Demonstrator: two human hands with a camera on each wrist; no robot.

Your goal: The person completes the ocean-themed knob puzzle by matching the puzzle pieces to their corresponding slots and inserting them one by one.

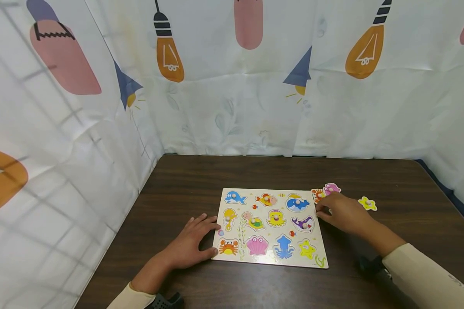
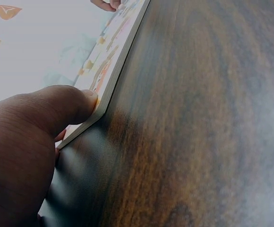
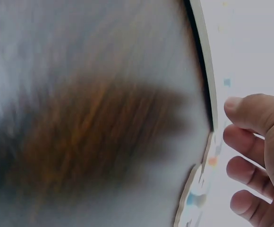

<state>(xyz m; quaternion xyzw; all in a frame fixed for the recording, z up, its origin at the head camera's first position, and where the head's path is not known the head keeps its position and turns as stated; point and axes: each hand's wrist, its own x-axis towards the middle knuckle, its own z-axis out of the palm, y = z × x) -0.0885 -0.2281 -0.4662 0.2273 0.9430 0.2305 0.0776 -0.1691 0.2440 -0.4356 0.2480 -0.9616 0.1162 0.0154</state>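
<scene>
A wooden peg puzzle board [image 1: 271,262] with sea-animal pieces lies flat on the dark table [image 1: 185,184]. My left hand [image 1: 206,238] rests on the table with fingers spread. Its thumb [image 2: 75,101] presses against the board's left edge [image 2: 120,52]. My right hand [image 1: 326,211] hovers at the board's right edge with fingers loosely bent and nothing in them [image 3: 250,151]. It is just below a loose orange piece [image 1: 317,194] and a pink piece [image 1: 331,188]. A yellow piece [image 1: 367,203] lies further right on the table.
Patterned white curtains [image 1: 232,86] close in the table at the back and both sides. The table's right corner [image 1: 421,165] and a blue edge beyond it lie at the far right. A dark wrist strap [image 1: 371,266] sits on my right forearm.
</scene>
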